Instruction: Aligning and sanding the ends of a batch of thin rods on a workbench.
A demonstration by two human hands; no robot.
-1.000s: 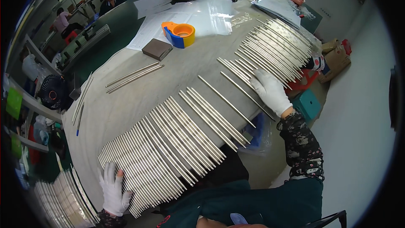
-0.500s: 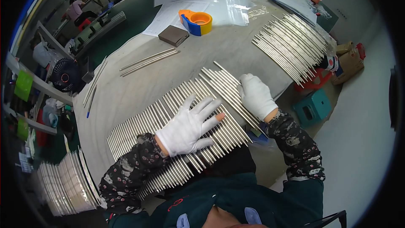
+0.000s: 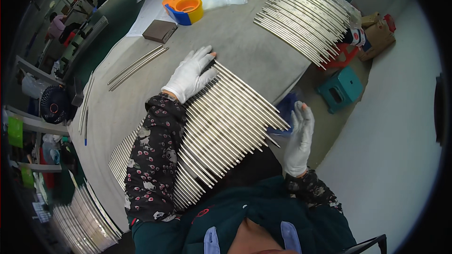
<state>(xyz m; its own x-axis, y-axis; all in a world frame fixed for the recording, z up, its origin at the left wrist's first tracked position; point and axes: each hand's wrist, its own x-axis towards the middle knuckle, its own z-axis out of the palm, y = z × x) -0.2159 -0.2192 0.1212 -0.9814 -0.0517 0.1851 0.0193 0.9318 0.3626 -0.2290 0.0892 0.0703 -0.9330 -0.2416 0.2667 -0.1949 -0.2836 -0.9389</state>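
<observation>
A wide row of slim silvery metal rods (image 3: 226, 113) lies side by side at the table's near edge. My left hand (image 3: 190, 75), in a white glove with a bare fingertip, rests at the far ends of the rods, its fingers stretched out. My left forearm crosses over the row and hides part of it. Beyond the near right ends of the rods is my right hand (image 3: 300, 138), also white-gloved, its fingers extended and its palm facing the ends. One rod's end (image 3: 273, 141) sticks out past its neighbours, close to this hand.
Another batch of rods (image 3: 301, 23) lies at the table's far right. Loose rods (image 3: 136, 68), a dark block (image 3: 160, 31) and an orange-and-blue tape dispenser (image 3: 183, 10) lie farther back. Wrapped rods (image 3: 87, 221) stand lower left. A teal stool (image 3: 340, 89) stands right of the table.
My left hand has moved from the middle of the row to its far ends. My right hand has come nearer, to the near ends. The separate right-hand bunch now lies against the row.
</observation>
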